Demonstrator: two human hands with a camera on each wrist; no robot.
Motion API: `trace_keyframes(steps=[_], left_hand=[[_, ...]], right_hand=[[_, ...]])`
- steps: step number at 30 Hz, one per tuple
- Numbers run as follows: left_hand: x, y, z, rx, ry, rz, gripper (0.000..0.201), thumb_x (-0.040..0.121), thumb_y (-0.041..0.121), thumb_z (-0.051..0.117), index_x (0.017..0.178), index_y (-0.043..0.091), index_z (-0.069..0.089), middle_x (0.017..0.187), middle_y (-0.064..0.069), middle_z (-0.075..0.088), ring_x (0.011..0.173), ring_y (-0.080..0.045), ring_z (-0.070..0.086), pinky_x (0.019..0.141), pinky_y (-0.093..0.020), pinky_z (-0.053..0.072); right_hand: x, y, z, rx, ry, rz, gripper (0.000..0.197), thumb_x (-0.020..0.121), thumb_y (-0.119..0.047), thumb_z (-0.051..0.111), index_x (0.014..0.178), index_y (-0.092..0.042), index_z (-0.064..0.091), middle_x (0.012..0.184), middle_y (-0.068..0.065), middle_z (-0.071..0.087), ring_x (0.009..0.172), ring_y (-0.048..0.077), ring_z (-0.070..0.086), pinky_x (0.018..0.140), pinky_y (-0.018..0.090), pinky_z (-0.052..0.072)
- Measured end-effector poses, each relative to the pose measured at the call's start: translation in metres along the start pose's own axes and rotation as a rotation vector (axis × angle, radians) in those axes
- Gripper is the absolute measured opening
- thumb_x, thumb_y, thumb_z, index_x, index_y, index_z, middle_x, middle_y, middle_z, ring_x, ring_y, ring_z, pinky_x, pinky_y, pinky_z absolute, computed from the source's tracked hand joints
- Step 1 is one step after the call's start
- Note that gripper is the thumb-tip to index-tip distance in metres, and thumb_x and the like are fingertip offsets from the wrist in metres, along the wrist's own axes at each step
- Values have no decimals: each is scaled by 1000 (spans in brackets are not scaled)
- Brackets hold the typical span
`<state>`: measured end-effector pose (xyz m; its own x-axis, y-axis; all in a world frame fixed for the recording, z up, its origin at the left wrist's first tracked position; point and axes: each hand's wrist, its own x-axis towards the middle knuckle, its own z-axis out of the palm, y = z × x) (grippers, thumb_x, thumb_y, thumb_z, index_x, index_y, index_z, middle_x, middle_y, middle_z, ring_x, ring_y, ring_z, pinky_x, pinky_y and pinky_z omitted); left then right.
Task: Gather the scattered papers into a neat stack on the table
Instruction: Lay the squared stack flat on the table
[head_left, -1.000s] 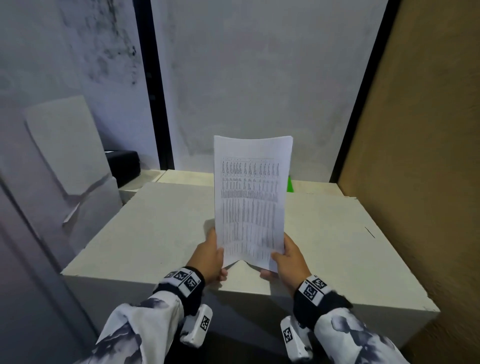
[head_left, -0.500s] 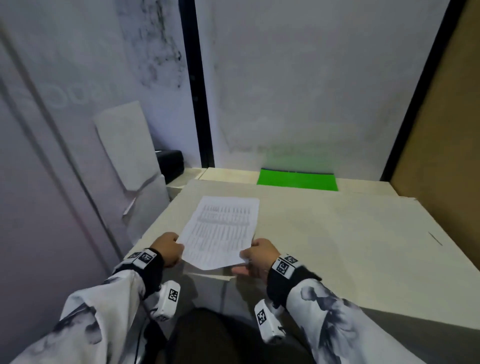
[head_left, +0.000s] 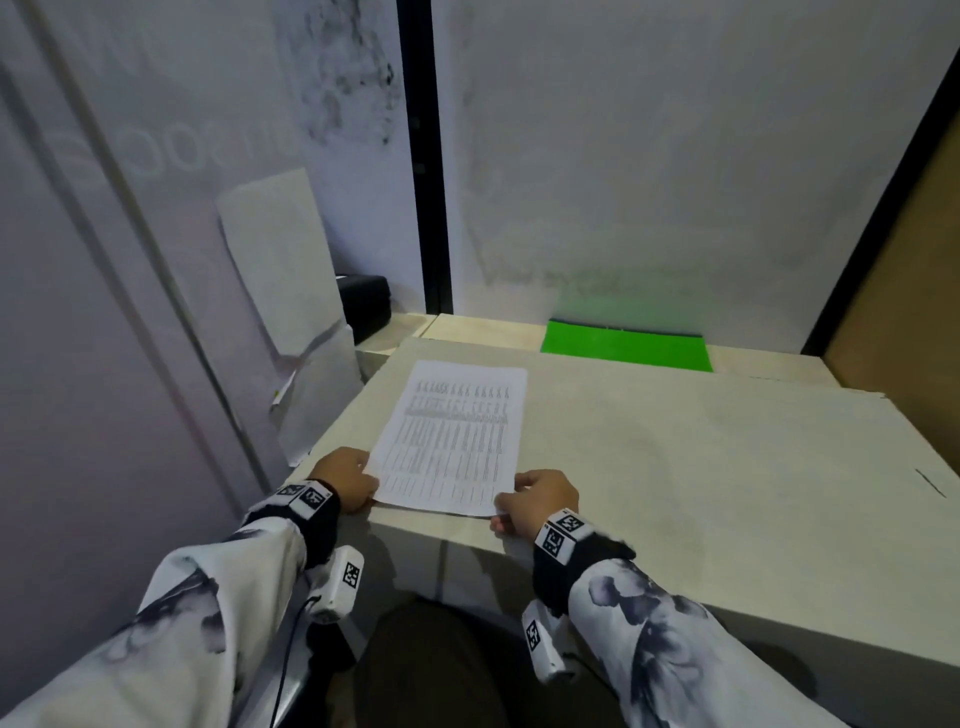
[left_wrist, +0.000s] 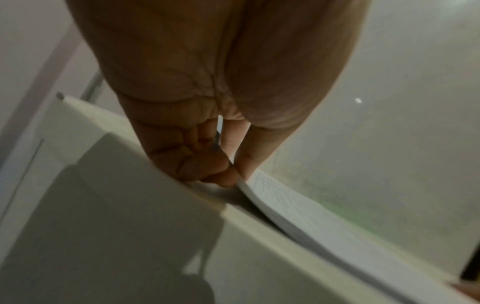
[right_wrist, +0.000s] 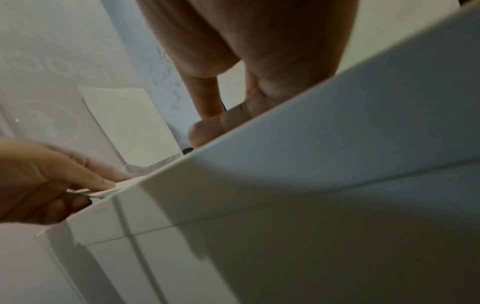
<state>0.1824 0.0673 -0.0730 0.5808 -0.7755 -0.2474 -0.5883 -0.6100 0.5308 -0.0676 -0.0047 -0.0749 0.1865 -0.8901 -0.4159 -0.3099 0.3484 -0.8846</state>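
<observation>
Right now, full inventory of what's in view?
paper stack: one, white with printed tables, flat at the table's near left edge
table: one, off-white, in front of the person
green sheet: one, bright green, at the table's far edge by the wall
black box: one, on the ledge at far left
white board: one, leaning on the left wall
left hand: pinches the stack's near left corner
right hand: holds the near right corner

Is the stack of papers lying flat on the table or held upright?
Nearly flat: the paper stack lies on the table, near corners pinched by the left hand and right hand, slightly lifted.
</observation>
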Motion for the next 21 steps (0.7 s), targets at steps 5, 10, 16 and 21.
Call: trace_keyframes(steps=[5,10,16,21], left_hand=[[11,-4,-8,160,-48,9,29,88,13,62,115,3,69,127,-18,67,113,-35,62,81,-27,42],[19,-6,-16,239,-93,28,36,93,14,58,129,8,64,135,-17,62,119,-33,59,85,-25,40],[23,-11,-18,306,-75,23,40,96,15,51,135,8,55,144,-17,54,127,-34,53,101,-33,43],[13,-11,-25,295,-63,-44,50,85,47,49,111,6,59,131,-22,57,111,-37,58,86,-34,45]], right_hand=[[3,-2,9,-95,-21,-45,27,88,8,67,70,-13,67,78,18,78,53,30,70,64,45,67],[9,-8,15,-330,-120,-95,16,87,-7,68,99,-2,78,93,15,82,72,29,79,73,41,68],[8,-10,19,-639,-176,-204,29,89,-27,64,108,-8,74,112,9,78,83,25,66,54,22,44],[6,-14,15,-526,-192,-152,20,83,-21,67,93,-5,74,95,10,81,76,27,76,72,32,64]])
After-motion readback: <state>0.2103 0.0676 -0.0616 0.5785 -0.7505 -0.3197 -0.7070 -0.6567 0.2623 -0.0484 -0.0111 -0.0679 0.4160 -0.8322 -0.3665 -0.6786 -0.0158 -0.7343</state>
